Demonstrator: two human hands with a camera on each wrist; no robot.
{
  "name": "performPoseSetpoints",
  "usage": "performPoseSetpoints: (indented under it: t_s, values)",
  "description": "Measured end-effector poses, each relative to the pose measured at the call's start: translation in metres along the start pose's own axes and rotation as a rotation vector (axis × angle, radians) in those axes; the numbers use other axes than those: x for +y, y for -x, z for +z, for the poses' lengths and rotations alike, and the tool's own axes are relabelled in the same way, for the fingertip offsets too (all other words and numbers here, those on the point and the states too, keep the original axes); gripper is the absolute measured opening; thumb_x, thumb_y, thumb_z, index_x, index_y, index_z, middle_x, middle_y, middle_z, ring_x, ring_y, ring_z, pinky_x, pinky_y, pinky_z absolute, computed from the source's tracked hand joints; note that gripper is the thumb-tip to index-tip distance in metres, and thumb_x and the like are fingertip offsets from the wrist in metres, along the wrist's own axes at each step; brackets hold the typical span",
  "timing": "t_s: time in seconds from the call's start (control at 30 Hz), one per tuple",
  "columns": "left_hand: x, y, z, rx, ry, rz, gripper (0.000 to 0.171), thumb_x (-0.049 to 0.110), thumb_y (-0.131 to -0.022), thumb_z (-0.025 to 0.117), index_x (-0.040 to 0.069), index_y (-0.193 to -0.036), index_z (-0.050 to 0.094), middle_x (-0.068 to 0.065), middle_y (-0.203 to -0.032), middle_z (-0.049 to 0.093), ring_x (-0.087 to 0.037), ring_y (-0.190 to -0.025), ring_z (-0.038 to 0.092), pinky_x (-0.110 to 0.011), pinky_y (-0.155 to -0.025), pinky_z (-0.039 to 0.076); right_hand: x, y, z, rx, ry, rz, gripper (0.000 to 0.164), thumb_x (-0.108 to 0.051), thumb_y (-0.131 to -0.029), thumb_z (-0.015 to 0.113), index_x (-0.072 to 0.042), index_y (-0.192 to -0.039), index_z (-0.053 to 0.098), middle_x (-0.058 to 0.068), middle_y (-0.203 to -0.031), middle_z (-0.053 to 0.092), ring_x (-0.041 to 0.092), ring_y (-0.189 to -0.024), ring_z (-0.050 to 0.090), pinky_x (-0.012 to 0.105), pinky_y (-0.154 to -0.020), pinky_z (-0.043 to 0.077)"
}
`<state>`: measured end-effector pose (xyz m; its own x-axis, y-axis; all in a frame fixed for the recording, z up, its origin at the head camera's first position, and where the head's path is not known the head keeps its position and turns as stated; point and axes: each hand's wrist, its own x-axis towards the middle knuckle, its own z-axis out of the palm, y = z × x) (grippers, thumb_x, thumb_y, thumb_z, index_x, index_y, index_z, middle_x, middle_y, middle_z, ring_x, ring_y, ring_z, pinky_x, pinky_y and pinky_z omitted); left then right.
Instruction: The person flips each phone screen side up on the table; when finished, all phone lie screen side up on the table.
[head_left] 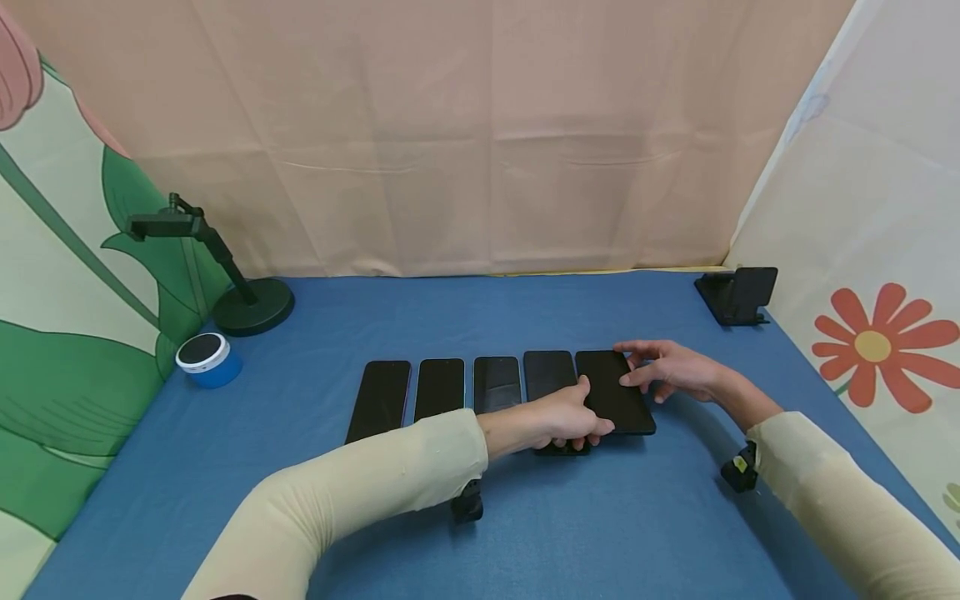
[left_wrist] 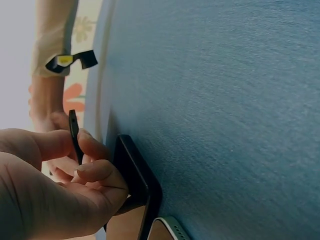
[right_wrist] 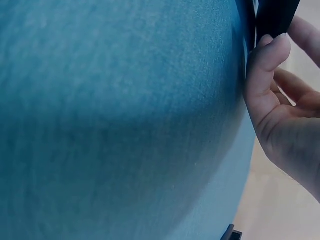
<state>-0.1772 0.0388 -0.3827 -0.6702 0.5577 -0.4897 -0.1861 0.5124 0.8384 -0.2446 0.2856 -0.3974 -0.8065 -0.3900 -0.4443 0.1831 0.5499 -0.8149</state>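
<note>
Several black-screened phones lie side by side in a row. At the row's right end, a black phone (head_left: 613, 400) is slightly raised off the table. My left hand (head_left: 566, 414) pinches its near left part between thumb and fingers; the left wrist view shows this thin phone (left_wrist: 74, 134) edge-on. My right hand (head_left: 675, 372) holds the same phone's right edge near the far corner, and the right wrist view shows its dark end (right_wrist: 275, 17) at the fingertips. Beside it, the neighbouring phone (head_left: 547, 369) is partly hidden under my left hand. My left forearm covers the near ends of other phones.
Left of these lie a phone (head_left: 497, 382), another phone (head_left: 441, 387) and the leftmost phone (head_left: 378, 400). A black folding stand (head_left: 738, 296) is at the back right. At the left are a black jointed stand (head_left: 253, 307) and a blue-white round container (head_left: 210, 362) on the blue tabletop (head_left: 570, 533).
</note>
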Motion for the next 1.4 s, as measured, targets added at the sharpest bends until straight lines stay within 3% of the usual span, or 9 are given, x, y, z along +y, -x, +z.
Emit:
performPoseSetpoints:
  t_s: [0.43, 0.63, 0.73, 0.77, 0.87, 0.97, 1.07, 1.27, 1.4]
  values:
    - [0.004, -0.001, 0.002, -0.009, -0.087, -0.037, 0.089, 0.029, -0.102, 0.059, 0.014, -0.163, -0.003, -0.004, -0.081, 0.066, -0.016, -0.052, 0.035, -0.027, -0.051, 0.025, 0.004, -0.003, -0.003, 0.008, 0.088, -0.01, 0.073, -0.028, -0.094, 0.07, -0.008, -0.155, 0.035, 0.009, -0.108, 0.049, 0.017, -0.072, 0.052, 0.031, -0.055, 0.047]
    - [0.005, -0.001, -0.002, -0.067, -0.12, -0.04, 0.087, 0.034, -0.102, 0.058, 0.014, -0.163, -0.001, -0.004, -0.077, 0.064, -0.014, -0.05, 0.035, -0.027, -0.049, 0.024, 0.001, -0.001, -0.001, 0.021, 0.158, -0.022, 0.072, -0.024, -0.093, 0.071, -0.008, -0.155, 0.036, 0.009, -0.1, 0.053, 0.016, -0.068, 0.052, 0.032, -0.054, 0.048]
    - [0.005, -0.001, -0.004, -0.08, -0.146, -0.043, 0.086, 0.037, -0.102, 0.059, 0.015, -0.163, 0.002, -0.01, -0.086, 0.067, -0.016, -0.051, 0.036, -0.028, -0.05, 0.024, 0.0, -0.001, 0.0, 0.027, 0.188, -0.027, 0.071, -0.022, -0.093, 0.071, -0.009, -0.155, 0.037, 0.009, -0.099, 0.054, 0.016, -0.068, 0.052, 0.032, -0.053, 0.047]
    - [0.006, -0.001, -0.003, -0.069, -0.194, -0.038, 0.086, 0.038, -0.101, 0.059, 0.015, -0.163, 0.003, -0.009, -0.092, 0.069, -0.014, -0.052, 0.04, -0.028, -0.051, 0.027, 0.0, -0.001, 0.0, 0.027, 0.195, -0.029, 0.071, -0.022, -0.093, 0.07, -0.009, -0.155, 0.037, 0.01, -0.099, 0.054, 0.016, -0.068, 0.052, 0.033, -0.054, 0.047]
    - [0.007, -0.001, 0.0, 0.015, -0.475, 0.006, 0.083, 0.046, -0.099, 0.06, 0.018, -0.163, 0.014, -0.007, -0.107, 0.072, -0.015, -0.065, 0.057, -0.029, -0.055, 0.038, 0.001, -0.002, 0.0, 0.026, 0.202, -0.034, 0.071, -0.022, -0.094, 0.07, -0.009, -0.155, 0.036, 0.01, -0.1, 0.054, 0.017, -0.07, 0.053, 0.033, -0.053, 0.048]
    - [0.007, -0.001, 0.007, 0.142, -0.823, 0.042, 0.079, 0.056, -0.096, 0.059, 0.023, -0.16, 0.026, 0.0, -0.098, 0.074, -0.014, -0.074, 0.067, -0.029, -0.057, 0.047, 0.003, -0.003, 0.0, 0.032, 0.204, -0.032, 0.071, -0.022, -0.094, 0.07, -0.009, -0.155, 0.037, 0.01, -0.1, 0.054, 0.017, -0.071, 0.053, 0.032, -0.053, 0.048]
    - [0.004, -0.002, 0.015, 0.224, -1.045, 0.066, 0.078, 0.063, -0.094, 0.057, 0.025, -0.157, 0.034, 0.001, -0.083, 0.07, -0.013, -0.066, 0.065, -0.028, -0.05, 0.046, 0.003, -0.003, 0.0, 0.043, 0.205, -0.03, 0.07, -0.022, -0.093, 0.071, -0.009, -0.154, 0.038, 0.009, -0.101, 0.054, 0.018, -0.072, 0.054, 0.031, -0.053, 0.048]
    - [-0.003, -0.007, 0.024, 0.298, -1.263, 0.124, 0.081, 0.074, -0.089, 0.054, 0.021, -0.15, 0.048, 0.003, -0.121, 0.07, -0.012, -0.097, 0.069, -0.028, -0.064, 0.053, 0.002, -0.002, 0.001, 0.043, 0.204, -0.048, 0.07, -0.021, -0.093, 0.071, -0.007, -0.153, 0.039, 0.01, -0.101, 0.055, 0.018, -0.073, 0.055, 0.032, -0.054, 0.05]
    - [-0.004, -0.009, 0.026, 0.319, -1.305, 0.136, 0.082, 0.075, -0.088, 0.054, 0.02, -0.148, 0.05, 0.003, -0.125, 0.069, -0.014, -0.102, 0.068, -0.029, -0.071, 0.056, 0.001, 0.0, 0.002, 0.045, 0.199, -0.058, 0.07, -0.02, -0.093, 0.072, -0.006, -0.153, 0.038, 0.011, -0.101, 0.055, 0.018, -0.073, 0.055, 0.033, -0.053, 0.05]
